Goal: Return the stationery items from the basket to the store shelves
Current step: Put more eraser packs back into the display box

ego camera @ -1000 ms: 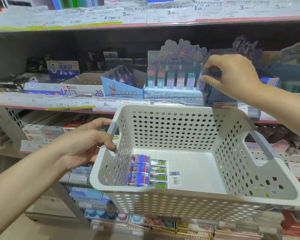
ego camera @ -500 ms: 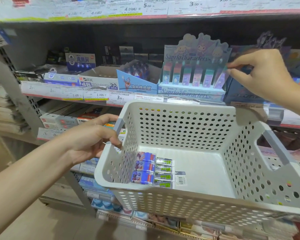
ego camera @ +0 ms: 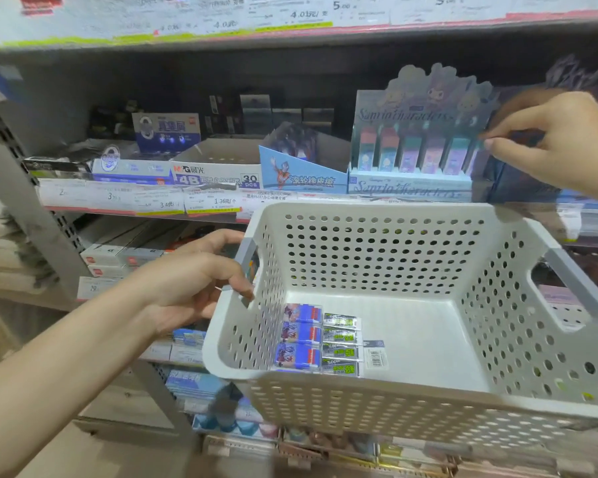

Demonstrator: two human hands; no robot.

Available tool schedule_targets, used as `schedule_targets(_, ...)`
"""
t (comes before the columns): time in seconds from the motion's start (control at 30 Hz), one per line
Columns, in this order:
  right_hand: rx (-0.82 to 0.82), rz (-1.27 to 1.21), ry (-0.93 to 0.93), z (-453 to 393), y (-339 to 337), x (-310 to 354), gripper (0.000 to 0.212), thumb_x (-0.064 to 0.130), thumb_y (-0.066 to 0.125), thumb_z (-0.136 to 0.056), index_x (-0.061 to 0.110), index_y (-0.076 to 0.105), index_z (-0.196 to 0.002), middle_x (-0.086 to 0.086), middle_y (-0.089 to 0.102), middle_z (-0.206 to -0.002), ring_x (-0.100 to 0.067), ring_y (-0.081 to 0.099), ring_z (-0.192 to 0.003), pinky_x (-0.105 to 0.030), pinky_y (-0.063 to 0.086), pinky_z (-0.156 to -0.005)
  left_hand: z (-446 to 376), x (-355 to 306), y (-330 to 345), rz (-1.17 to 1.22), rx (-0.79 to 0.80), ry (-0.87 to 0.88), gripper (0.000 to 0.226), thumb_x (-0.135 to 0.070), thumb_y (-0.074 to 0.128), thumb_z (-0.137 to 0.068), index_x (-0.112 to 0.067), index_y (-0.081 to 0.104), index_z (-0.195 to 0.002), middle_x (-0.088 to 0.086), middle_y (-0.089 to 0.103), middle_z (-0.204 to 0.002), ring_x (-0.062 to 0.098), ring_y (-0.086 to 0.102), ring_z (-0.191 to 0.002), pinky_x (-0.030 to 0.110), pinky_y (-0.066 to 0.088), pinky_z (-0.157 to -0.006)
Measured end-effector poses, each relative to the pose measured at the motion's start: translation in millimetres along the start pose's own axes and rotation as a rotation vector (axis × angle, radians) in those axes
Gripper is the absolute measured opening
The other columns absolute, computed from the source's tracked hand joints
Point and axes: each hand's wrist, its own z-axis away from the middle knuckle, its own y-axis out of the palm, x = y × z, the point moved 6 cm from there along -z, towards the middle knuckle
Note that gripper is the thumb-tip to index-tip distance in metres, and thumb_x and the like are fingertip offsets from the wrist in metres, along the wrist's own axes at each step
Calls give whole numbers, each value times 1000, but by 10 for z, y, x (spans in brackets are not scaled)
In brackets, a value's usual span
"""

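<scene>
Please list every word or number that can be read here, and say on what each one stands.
"4B ERASER", "30 pcs": white eraser box on the middle shelf.
"Sanrio characters": pastel display stand, header and base.
"1.36": price tag under the eraser box.
"5.00": upper price strip.
"30%": green packs in the basket.
Other tags and box prints: too blurred.

A stationery shop aisle: metal store shelves (ego camera: 59, 232) edged with printed price labels (ego camera: 208, 201) in yuan carry open retail display boxes, among them a 30-piece eraser box (ego camera: 218, 174) and a cartoon-character display (ego camera: 415, 150), with a white perforated basket (ego camera: 377, 257) in front.
</scene>
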Motion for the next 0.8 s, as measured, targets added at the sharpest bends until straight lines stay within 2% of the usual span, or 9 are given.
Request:
schedule_targets(0.1,-8,136,82,-34,-20,98,37,35,55,-89,4,75,-88,-17,66,-99,-38,59,-83,-47,51,-72,-7,-34,-209,17,19,11,57,5,54,-46,-20,60,-97,11,65,-68,23,60,-58,28,52,-50)
schedule_targets(0.2,-190,154,175,7,-113,335,47,43,44,-86,5,64,-106,-21,57,-107,-39,51,-100,-57,45,-82,-24,-58,-404,-2,45,20,56,5,54,-46,-20,60,-96,11,63,-71,23,57,-60,24,51,-46)
schedule_targets(0.3,-297,26,-93,98,-121,1158,29,24,49,-86,-1,59,-97,-17,55,-88,-33,54,-83,-51,44,-74,-45,-62,-578,0,77,15,58,6,55,-45,-20,60,-97,11,61,-67,22,56,-58,23,51,-46)
schedule_targets(0.4,96,-161,-377,144,336,2079,19,23,48,-82,11,63,-80,8,50,-67,-16,51,-59,-28,42,-57,-62,-61,-697,-27,110,12,57,10,56,-48,-19,59,-96,9,61,-65,19,57,-54,22,51,-46)
schedule_targets(0.47,498,-173,-332,193,908,2386,19,26,48,-83,18,66,-82,11,56,-68,-10,51,-59,-25,41,-56,-77,-51,-739,-43,129,11,50,17,55,-60,-18,58,-96,8,61,-66,18,58,-53,22,50,-43)
schedule_targets(0.53,765,-159,-231,282,1460,2527,21,23,50,-89,18,67,-99,5,67,-86,-13,57,-73,-25,44,-65,-89,-25,-767,-65,147,6,46,20,46,-71,-17,57,-96,6,61,-67,17,58,-54,20,48,-40)
schedule_targets(0.6,843,-122,-158,329,1872,2596,28,21,49,-93,11,64,-114,-3,67,-107,-19,62,-93,-24,45,-72,-109,8,-797,-82,159,-2,46,20,45,-73,-17,57,-98,6,62,-67,17,57,-56,20,48,-40)
schedule_targets(0.67,887,-49,-126,374,2156,2637,29,21,47,-94,7,60,-116,-10,65,-112,-26,62,-99,-30,51,-77,-112,34,-820,-77,168,-12,47,19,48,-72,-17,58,-100,8,63,-68,19,57,-57,22,49,-40)
schedule_targets(0.8,964,-7,-105,442,2399,2708,18,16,50,-93,8,59,-106,-8,65,-101,-26,62,-88,-29,44,-58,-117,49,-838,-72,184,-11,57,12,58,-56,-17,59,-104,11,62,-70,21,56,-61,23,51,-43)
